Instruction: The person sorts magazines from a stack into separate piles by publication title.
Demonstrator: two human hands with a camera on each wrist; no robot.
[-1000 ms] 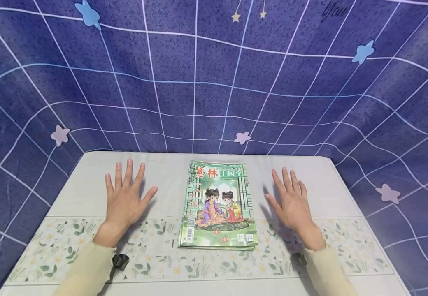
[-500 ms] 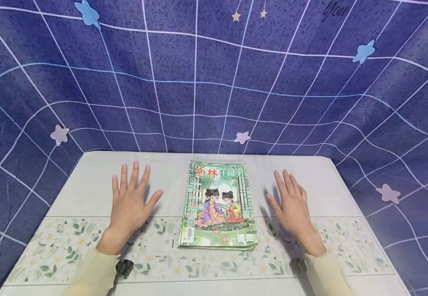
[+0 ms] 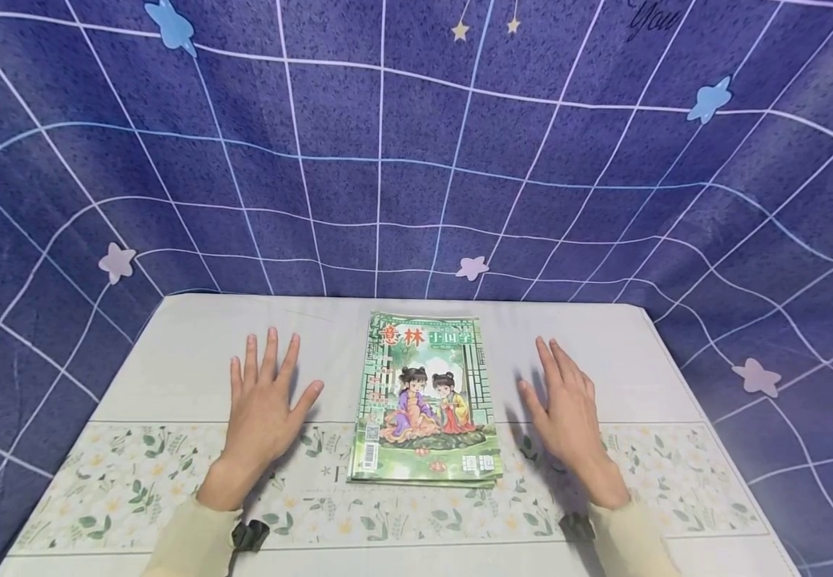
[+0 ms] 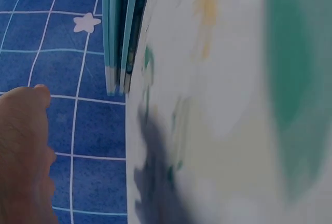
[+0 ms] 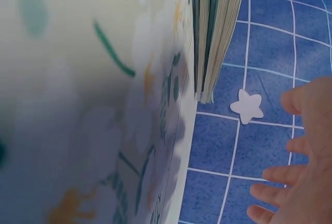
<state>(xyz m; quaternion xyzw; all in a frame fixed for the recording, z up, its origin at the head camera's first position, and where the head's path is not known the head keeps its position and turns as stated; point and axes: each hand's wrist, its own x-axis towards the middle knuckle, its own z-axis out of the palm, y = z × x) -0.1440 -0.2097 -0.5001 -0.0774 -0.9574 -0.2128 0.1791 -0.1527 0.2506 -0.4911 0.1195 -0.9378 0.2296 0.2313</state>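
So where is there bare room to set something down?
White, flower-banded tablecloth lies bare left of the left hand and right of the right hand, out toward the blue gridded fabric backdrop, and on the near side of the green-covered magazine stack. Crowded: the narrow gaps between stack and hands.

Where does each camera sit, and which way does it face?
Head: on the head, facing forward and down at the magazine stack; left hand, right hand, sleeves show.
Left wrist: on that wrist, facing across the tabletop, stack at frame top; left hand partly shows.
Right wrist: likewise; right hand partly shows.
Both wrist views share the stack and gridded cloth.
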